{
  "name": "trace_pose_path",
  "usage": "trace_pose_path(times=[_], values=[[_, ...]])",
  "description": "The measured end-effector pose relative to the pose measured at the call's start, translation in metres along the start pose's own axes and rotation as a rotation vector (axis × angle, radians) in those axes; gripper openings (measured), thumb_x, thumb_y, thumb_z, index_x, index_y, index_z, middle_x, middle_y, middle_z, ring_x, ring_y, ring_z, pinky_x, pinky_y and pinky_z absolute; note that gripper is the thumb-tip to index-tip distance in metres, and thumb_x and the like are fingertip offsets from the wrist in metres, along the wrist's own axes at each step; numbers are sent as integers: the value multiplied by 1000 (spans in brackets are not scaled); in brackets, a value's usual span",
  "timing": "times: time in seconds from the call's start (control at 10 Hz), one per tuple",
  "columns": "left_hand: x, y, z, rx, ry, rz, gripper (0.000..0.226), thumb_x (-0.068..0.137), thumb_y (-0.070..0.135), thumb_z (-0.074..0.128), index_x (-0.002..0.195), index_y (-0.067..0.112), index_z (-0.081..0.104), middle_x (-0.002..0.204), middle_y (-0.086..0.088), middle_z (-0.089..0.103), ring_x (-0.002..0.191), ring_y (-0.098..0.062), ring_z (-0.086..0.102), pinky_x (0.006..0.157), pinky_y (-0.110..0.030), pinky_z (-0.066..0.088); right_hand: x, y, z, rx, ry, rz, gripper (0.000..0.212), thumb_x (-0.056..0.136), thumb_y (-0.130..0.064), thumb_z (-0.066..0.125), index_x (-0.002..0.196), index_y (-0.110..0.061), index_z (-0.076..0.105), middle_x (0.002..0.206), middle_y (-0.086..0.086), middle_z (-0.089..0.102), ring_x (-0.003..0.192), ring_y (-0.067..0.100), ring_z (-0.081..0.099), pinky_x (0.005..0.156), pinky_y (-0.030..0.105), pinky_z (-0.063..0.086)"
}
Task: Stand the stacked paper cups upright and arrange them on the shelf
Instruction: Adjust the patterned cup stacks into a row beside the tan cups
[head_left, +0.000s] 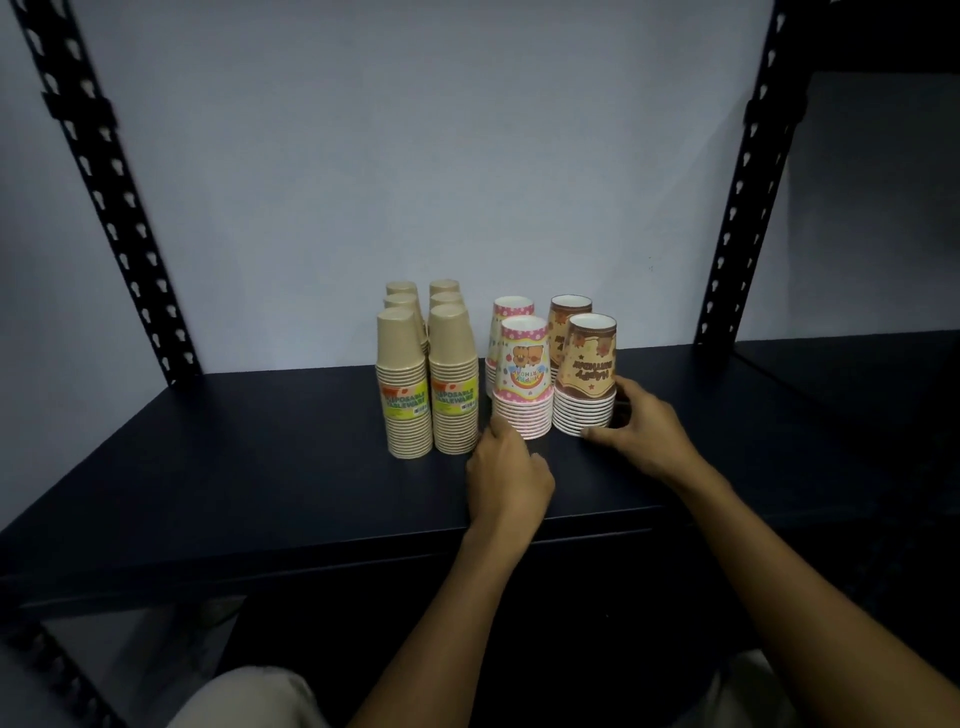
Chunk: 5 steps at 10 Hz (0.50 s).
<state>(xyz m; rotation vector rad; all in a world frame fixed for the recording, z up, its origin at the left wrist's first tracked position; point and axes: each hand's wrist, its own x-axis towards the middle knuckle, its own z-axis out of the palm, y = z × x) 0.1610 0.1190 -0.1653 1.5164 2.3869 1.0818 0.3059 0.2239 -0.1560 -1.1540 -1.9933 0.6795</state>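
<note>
Fingers of right hand (641, 428) cup brown stack (587, 382), grip loose; left hand (506, 475) curled, empty.

Kraft-tan plain cup stacks (404, 384) with yellow-green labels. Pink polka-dot stack (523, 379) by my left hand (506, 475), cartoon animals, rainbow lettering. Brown-and-cream birthday stack (587, 376) at my right hand (641, 431), stars. Shelf (260, 467) matte black, wall (415, 156) pale grey-blue.

Storeroom or shop stockroom: slotted black steel shelving (119, 208), packaged cup stacks (408, 395), bare wall (415, 156).
</note>
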Motion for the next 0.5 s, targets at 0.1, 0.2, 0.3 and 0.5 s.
trace_pose_path(times=[0.1,0.2,0.3,0.5], values=[[-15,-18,-18,70,9,90,32,91,26,55,118,9,57,121,-7,61,111,-27,58,88,-36,45,-3,1,-2,-56,-25,23,74,72,-23,82,137,-19,47,132,-1,59,108,10,54,92,25,42],[-28,-43,-38,138,73,146,25,92,30,54,106,10,62,112,-5,64,102,-23,60,78,-32,43,-6,9,-3,-209,-24,75,57,74,-41,77,123,-19,59,120,1,65,103,19,60,88,32,49],[-36,-69,-54,189,132,174,26,92,35,53,98,11,62,105,-3,64,93,-22,61,70,-29,39,-12,9,-5,-463,-80,106,43,80,-59,61,94,-19,65,99,2,68,84,19,61,78,39,54],[-23,-116,-93,476,-40,-39,58,94,58,29,132,19,52,142,-7,47,139,-33,31,104,-48,35,-27,11,-2,-689,-105,53,53,91,-60,35,108,-17,60,120,7,60,109,26,55,92,44,46]])
